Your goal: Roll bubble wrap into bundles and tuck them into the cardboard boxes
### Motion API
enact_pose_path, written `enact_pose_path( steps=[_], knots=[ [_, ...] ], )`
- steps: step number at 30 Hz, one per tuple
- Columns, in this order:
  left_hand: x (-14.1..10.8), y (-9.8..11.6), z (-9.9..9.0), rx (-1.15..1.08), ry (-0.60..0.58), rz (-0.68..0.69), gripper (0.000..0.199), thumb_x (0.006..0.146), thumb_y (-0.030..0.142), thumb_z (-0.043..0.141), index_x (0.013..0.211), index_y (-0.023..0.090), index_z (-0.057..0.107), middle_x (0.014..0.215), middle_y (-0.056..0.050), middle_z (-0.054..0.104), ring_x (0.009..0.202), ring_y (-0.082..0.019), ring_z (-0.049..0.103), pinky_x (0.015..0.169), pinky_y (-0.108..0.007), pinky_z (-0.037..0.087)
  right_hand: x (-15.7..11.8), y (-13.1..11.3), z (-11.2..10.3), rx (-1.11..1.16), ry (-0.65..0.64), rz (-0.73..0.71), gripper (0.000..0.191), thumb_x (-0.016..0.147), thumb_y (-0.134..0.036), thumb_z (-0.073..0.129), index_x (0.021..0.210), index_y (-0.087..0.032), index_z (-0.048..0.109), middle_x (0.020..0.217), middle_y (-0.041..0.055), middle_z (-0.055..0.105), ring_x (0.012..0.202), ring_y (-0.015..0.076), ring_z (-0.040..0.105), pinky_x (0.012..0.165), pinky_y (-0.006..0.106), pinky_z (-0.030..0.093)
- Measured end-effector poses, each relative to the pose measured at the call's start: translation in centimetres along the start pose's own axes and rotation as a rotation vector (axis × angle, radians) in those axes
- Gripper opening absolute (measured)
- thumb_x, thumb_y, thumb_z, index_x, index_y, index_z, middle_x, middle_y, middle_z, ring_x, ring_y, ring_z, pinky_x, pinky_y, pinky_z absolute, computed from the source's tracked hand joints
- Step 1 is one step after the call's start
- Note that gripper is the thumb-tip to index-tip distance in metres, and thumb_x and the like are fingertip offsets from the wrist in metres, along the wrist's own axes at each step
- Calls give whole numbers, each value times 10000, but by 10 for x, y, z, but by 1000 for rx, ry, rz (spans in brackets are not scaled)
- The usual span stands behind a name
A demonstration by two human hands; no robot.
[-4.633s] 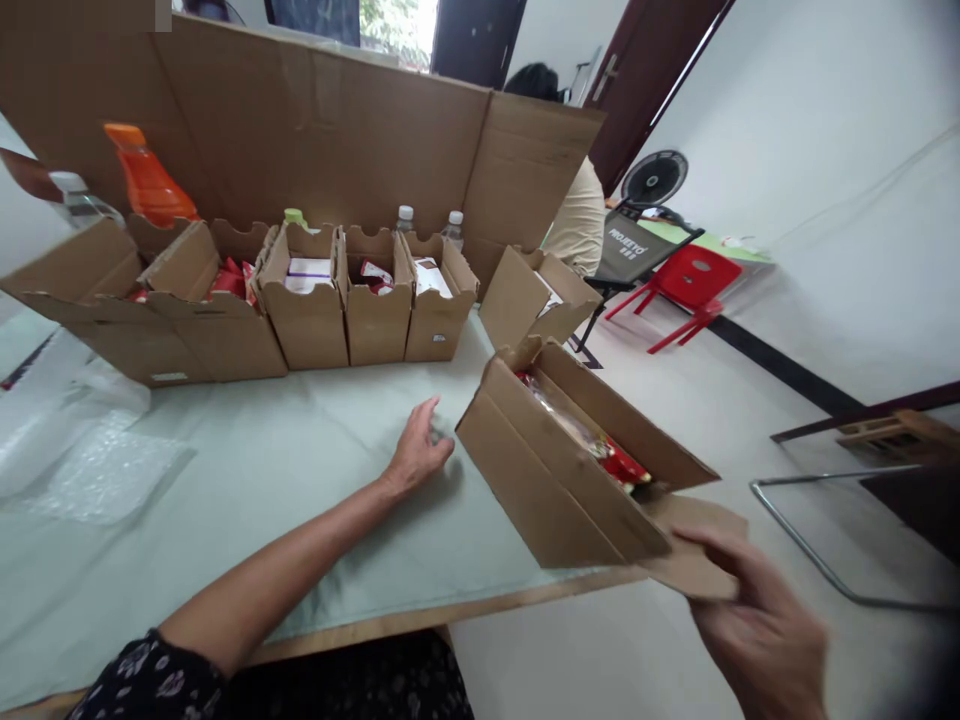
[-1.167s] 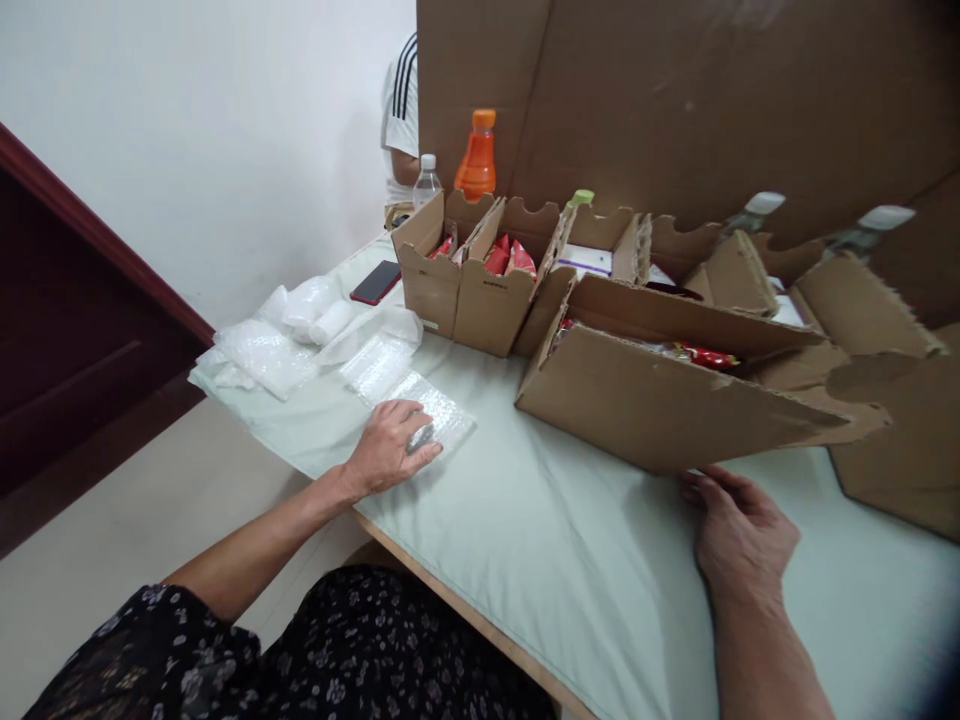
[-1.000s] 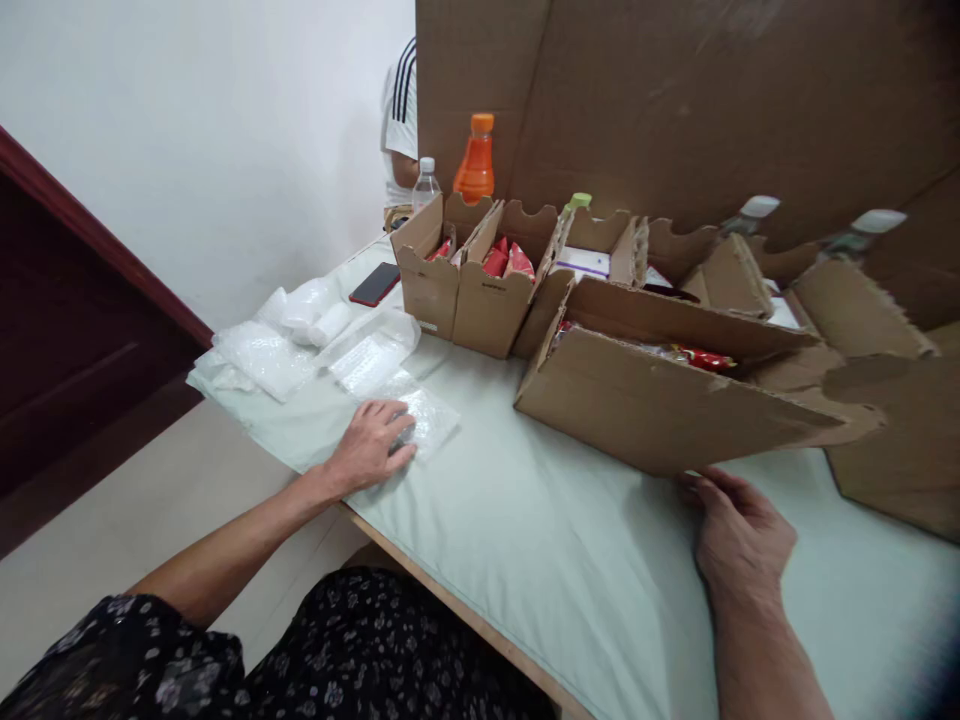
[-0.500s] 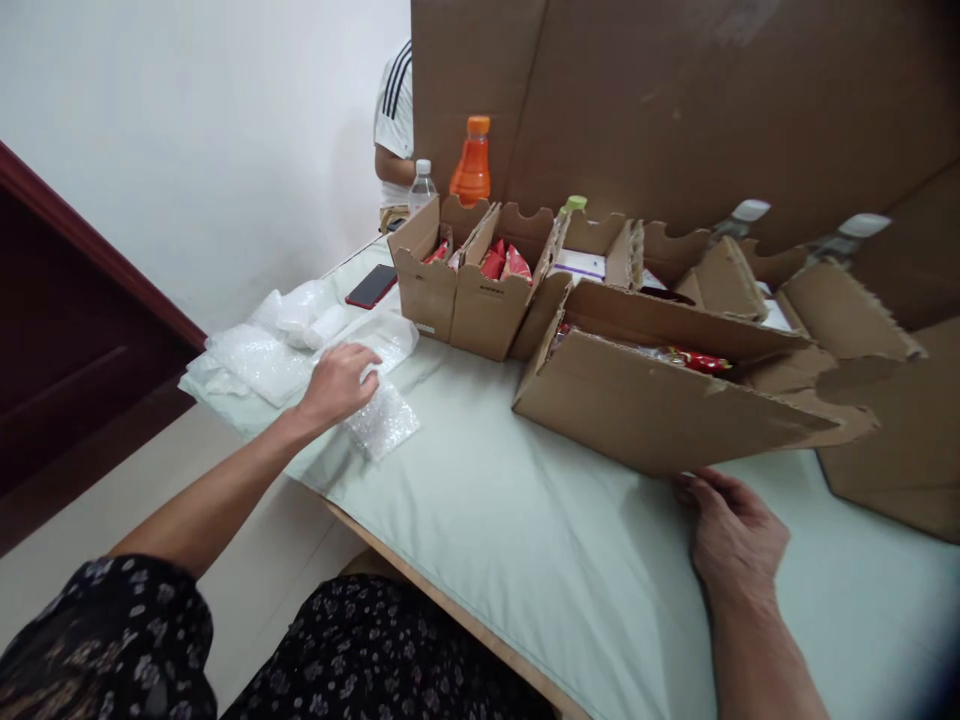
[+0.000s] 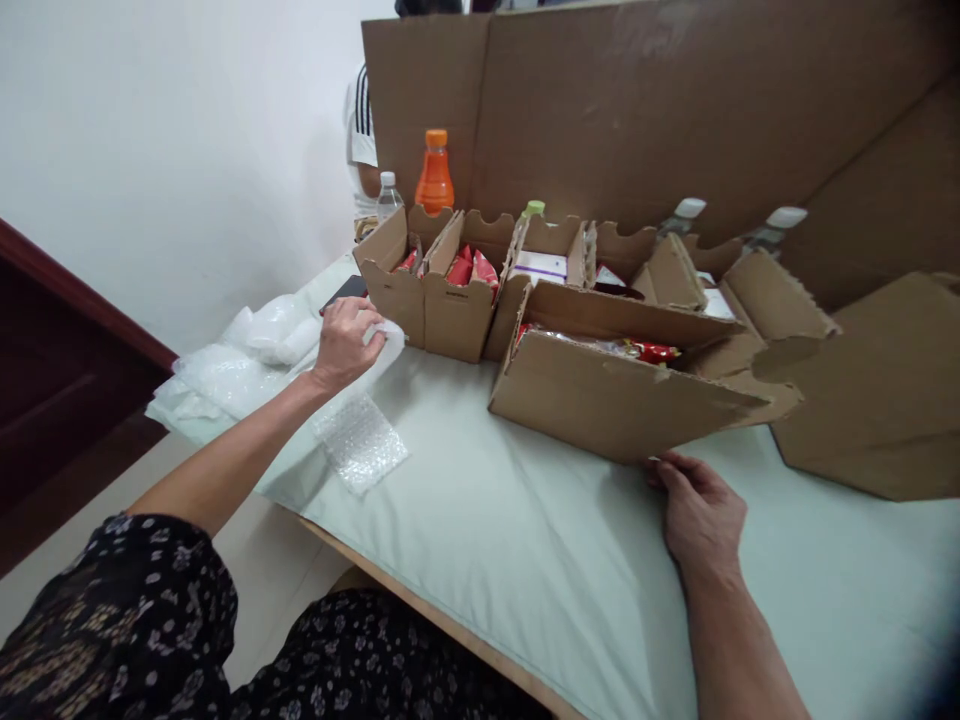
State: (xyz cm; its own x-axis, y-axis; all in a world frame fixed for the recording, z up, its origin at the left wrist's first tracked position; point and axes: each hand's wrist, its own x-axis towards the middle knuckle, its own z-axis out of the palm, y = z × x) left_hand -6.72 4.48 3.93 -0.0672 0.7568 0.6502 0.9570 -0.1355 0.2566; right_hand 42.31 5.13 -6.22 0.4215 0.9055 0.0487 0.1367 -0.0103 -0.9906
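Observation:
My left hand [image 5: 346, 345] is closed on the edge of a translucent bubble-wrap bag [image 5: 390, 345], which is lifted a little off the table. Below that hand lies a flat piece of bubble wrap [image 5: 364, 445]. My right hand [image 5: 703, 515] rests on the table by the lower edge of a long cardboard box [image 5: 600, 395], thumb and fingers pressed together. What those fingers hold, if anything, is too small to make out. Red and clear packets [image 5: 652, 351] show inside the long box.
More bubble-wrap bags [image 5: 225, 378] are piled at the table's left end, near a dark phone [image 5: 345, 292]. Several cardboard bins [image 5: 457, 318] stand in a row, with an orange bottle [image 5: 435, 175] behind. A tall cardboard panel [image 5: 600, 110] backs them. A person's white sleeve [image 5: 361, 120] shows beyond.
My left hand has taken hold of a bubble-wrap bag and raised its edge. My right hand stays by the long box. The view has shifted slightly.

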Motion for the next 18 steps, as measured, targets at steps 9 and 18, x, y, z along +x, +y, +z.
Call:
enact_pose_path(
  steps=[9, 18],
  knots=[
    [-51, 122, -33, -724, -226, -284, 188, 810, 354, 646, 729, 193, 594, 652, 37, 576, 618, -120, 531, 595, -251, 425, -4, -5, -5, 112, -72, 23, 252, 655, -369, 808, 832, -200, 745, 847, 51, 762, 730, 170, 701, 586, 273, 548],
    [-72, 199, 39, -1161, -544, -641, 156, 683, 245, 702, 776, 188, 590, 679, 33, 620, 613, -112, 544, 575, -224, 390, -48, -33, -20, 230, -451, 238, 487, 647, -581, 885, 902, -179, 783, 965, 130, 796, 808, 213, 728, 600, 284, 577]
  ],
)
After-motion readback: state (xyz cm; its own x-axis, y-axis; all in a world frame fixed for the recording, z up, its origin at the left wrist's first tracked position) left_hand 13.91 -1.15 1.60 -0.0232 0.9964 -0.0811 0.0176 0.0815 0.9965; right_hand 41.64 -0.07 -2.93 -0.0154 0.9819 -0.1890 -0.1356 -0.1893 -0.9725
